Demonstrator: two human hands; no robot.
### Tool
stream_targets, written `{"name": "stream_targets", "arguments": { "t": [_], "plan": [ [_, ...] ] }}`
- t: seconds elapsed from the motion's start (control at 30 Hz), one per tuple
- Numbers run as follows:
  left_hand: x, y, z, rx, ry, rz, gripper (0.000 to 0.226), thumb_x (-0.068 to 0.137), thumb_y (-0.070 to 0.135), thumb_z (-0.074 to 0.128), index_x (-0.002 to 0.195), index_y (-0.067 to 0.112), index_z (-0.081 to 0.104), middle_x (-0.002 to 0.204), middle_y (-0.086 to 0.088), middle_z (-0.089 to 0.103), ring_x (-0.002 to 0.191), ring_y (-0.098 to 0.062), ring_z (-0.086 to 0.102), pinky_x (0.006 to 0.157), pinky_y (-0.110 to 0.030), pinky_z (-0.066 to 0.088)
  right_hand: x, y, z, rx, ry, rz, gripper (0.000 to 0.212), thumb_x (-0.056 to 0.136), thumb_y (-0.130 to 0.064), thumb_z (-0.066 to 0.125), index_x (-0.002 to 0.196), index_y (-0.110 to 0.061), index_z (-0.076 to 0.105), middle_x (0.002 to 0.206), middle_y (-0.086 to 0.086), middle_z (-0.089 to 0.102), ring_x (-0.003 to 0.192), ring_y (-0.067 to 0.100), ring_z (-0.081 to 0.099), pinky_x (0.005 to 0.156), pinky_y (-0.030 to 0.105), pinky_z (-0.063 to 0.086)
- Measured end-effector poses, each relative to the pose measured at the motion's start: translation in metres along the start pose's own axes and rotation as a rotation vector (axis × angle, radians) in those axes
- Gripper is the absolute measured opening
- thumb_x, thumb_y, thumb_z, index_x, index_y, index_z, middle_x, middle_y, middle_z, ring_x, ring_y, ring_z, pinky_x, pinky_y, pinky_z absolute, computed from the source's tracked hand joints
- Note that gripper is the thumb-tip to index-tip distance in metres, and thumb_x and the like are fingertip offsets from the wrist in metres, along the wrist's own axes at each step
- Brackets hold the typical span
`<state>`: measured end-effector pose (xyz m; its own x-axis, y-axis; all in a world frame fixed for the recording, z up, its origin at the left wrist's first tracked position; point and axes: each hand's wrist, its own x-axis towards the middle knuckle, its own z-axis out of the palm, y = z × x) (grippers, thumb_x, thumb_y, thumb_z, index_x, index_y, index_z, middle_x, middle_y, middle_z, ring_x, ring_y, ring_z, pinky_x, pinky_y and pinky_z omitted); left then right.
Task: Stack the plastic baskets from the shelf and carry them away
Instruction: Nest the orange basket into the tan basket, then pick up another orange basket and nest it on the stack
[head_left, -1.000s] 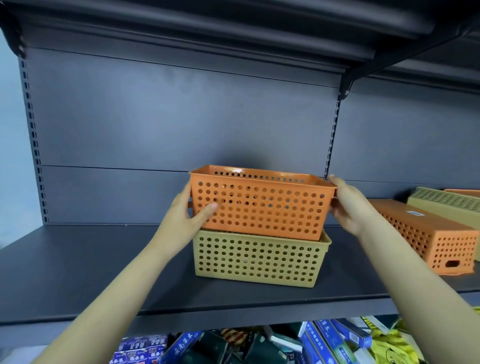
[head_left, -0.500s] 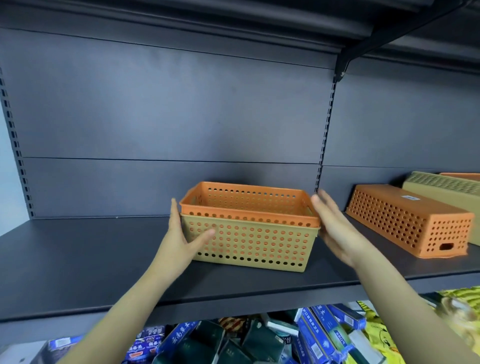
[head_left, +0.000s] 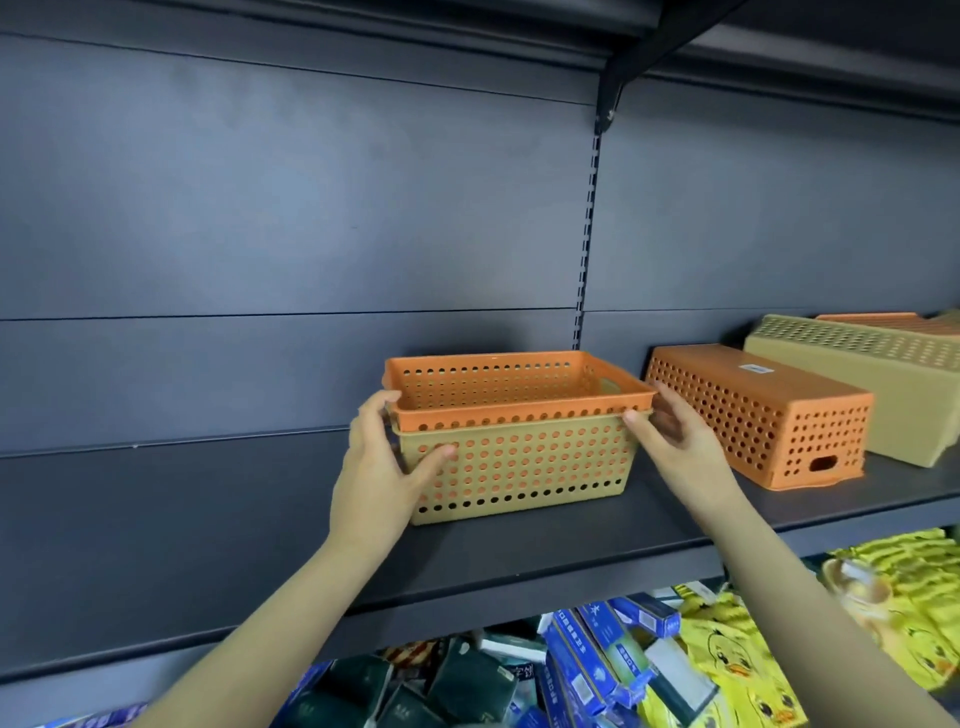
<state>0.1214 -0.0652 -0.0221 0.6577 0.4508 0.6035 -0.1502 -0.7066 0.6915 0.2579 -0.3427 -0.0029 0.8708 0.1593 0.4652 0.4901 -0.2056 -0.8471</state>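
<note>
An orange perforated basket (head_left: 519, 410) sits nested inside a tan perforated basket (head_left: 519, 467) on the dark grey shelf (head_left: 208, 519); only the orange rim shows above the tan one. My left hand (head_left: 379, 467) grips the stack's left end, fingers curled over the rims and thumb on the tan front wall. My right hand (head_left: 680, 447) holds the right end, thumb on the front corner at the rims and fingers round the side.
To the right on the same shelf lie an upside-down orange basket (head_left: 753, 415), an upside-down tan basket (head_left: 883, 384) and another orange one (head_left: 872, 318) behind. Below are blue boxes (head_left: 597, 654), yellow packets (head_left: 753, 649) and dark green packs (head_left: 415, 686). A bracket and upper shelf hang overhead.
The orange basket went from raised above the tan basket to fully nested in it. Both hands followed it down and now hold the ends of the stack.
</note>
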Motion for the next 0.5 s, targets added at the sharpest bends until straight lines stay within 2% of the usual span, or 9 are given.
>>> {"name": "stream_targets", "arguments": {
  "t": [0.07,0.13,0.27,0.33,0.4,0.47,0.5],
  "plan": [
    [0.003,0.007,0.021,-0.015,-0.005,0.0,0.073,0.08,0.046,0.076,0.134,0.041,0.028,0.134,0.011,0.05,0.103,-0.013,0.062,0.076,-0.036,0.052,0.005,0.007,-0.021,-0.167,0.091,-0.088,0.068,0.09,-0.034,0.067,0.149,-0.011,0.042,0.149,0.008,0.047,0.133,0.015,0.046,0.107,0.026,0.033],
    [0.006,0.017,0.042,-0.028,-0.007,0.0,0.074,0.081,0.044,0.076,0.138,0.038,0.029,0.136,0.01,0.05,0.106,-0.013,0.061,0.077,-0.035,0.051,0.013,0.014,-0.045,-0.308,0.208,-0.197,0.065,0.09,-0.038,0.067,0.144,-0.008,0.047,0.146,0.013,0.05,0.134,0.025,0.045,0.107,0.027,0.029],
    [0.007,0.042,0.082,-0.062,-0.011,-0.029,0.078,0.082,0.048,0.071,0.145,0.034,0.028,0.142,0.003,0.044,0.112,-0.012,0.055,0.083,-0.035,0.049,0.041,0.041,-0.098,-0.576,0.339,-0.306,0.077,0.083,-0.062,0.054,0.137,-0.007,0.054,0.139,0.021,0.054,0.136,0.039,0.041,0.112,0.048,0.029],
    [0.005,0.054,0.101,-0.064,-0.015,-0.043,0.087,0.078,0.055,0.067,0.15,0.032,0.024,0.148,-0.003,0.034,0.121,-0.016,0.05,0.09,-0.038,0.048,0.055,0.058,-0.121,-0.716,0.4,-0.241,0.085,0.079,-0.07,0.052,0.142,-0.013,0.05,0.147,0.02,0.047,0.143,0.041,0.03,0.114,0.056,0.02],
    [-0.001,0.065,0.12,0.014,0.033,-0.055,0.101,0.074,0.059,0.065,0.156,0.024,0.017,0.158,-0.011,0.019,0.139,-0.032,0.036,0.106,-0.05,0.04,0.065,0.074,-0.142,-0.719,0.404,-0.095,0.097,0.071,-0.078,0.051,0.149,-0.022,0.039,0.159,0.017,0.032,0.149,0.042,0.016,0.115,0.058,0.012],
    [-0.009,0.075,0.139,0.267,0.169,0.03,0.106,0.077,0.062,0.065,0.156,0.008,0.018,0.162,-0.023,0.012,0.146,-0.045,0.019,0.112,-0.061,0.027,0.071,0.088,-0.161,-0.638,0.376,0.003,0.105,0.066,-0.082,0.053,0.153,-0.029,0.028,0.164,0.015,0.019,0.15,0.042,0.01,0.115,0.06,0.01],
    [-0.013,0.081,0.147,0.391,0.229,0.143,0.103,0.082,0.063,0.063,0.154,0.003,0.022,0.161,-0.027,0.014,0.146,-0.047,0.018,0.115,-0.061,0.022,0.073,0.094,-0.17,-0.589,0.354,0.032,0.109,0.065,-0.083,0.055,0.154,-0.03,0.023,0.165,0.014,0.015,0.15,0.042,0.009,0.115,0.061,0.01]
  ]
}}
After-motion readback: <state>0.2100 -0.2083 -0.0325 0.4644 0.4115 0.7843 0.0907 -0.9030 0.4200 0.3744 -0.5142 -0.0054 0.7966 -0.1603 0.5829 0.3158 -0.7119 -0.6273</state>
